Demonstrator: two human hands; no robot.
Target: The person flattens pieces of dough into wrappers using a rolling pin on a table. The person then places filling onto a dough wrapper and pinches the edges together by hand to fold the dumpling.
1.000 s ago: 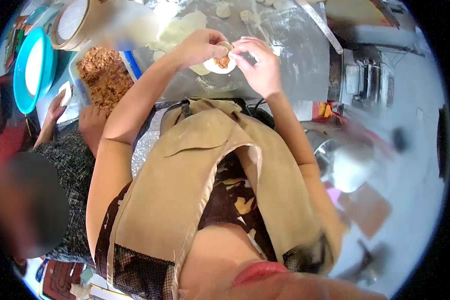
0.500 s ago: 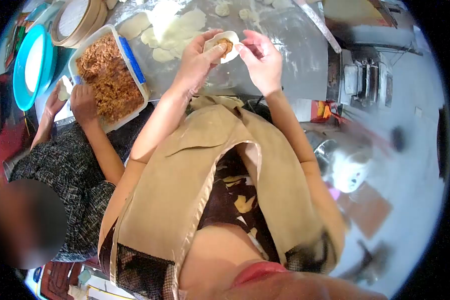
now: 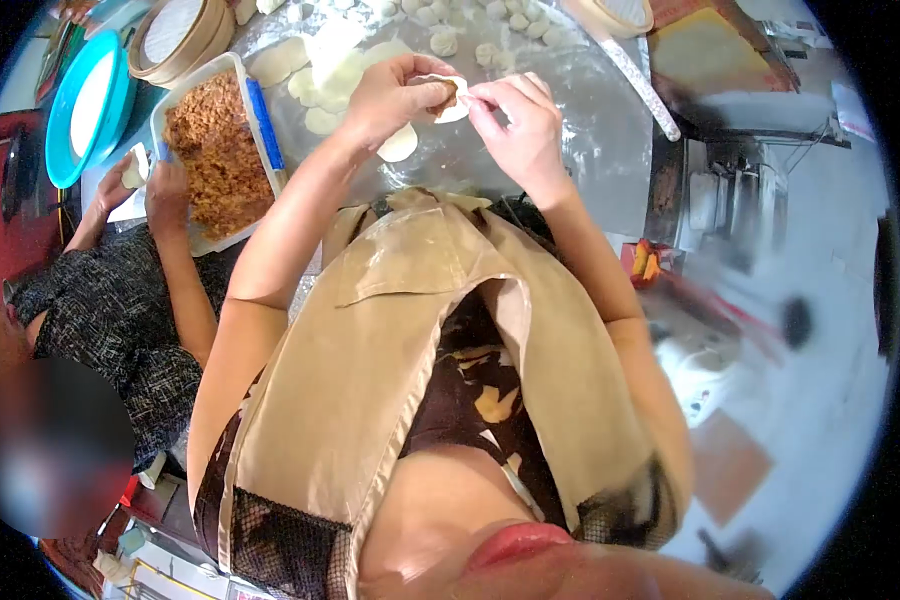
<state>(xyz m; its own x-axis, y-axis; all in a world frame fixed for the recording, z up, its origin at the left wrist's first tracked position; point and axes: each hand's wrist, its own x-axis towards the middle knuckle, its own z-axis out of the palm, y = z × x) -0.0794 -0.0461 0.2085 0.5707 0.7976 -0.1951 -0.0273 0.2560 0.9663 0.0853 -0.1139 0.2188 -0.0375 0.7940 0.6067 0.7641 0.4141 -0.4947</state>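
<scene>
Over the floured metal table, my left hand (image 3: 390, 105) cups a round dough wrapper (image 3: 460, 108) with brown filling in it, its thumb against the filling. The fingers of my right hand (image 3: 525, 125) pinch the wrapper's right edge. One flat wrapper (image 3: 398, 146) lies on the table just below my left hand. Further left, several overlapping wrappers (image 3: 322, 90) are spread out, partly washed out by glare. Pleated dough buns (image 3: 443, 43) sit beyond my hands.
At left, a plastic tub of brown filling (image 3: 220, 155) stands near a co-worker's hands (image 3: 162, 190), which hold dough. A turquoise basin (image 3: 120, 100) and bamboo steamer (image 3: 185, 40) are behind. Small dough pieces (image 3: 530, 22) lie at the back; a long speckled strip (image 3: 638, 85) lies right.
My right fingers have closed on the wrapper's edge, and the wrapper has folded up more around the filling. The view has shifted, showing more of the table's back.
</scene>
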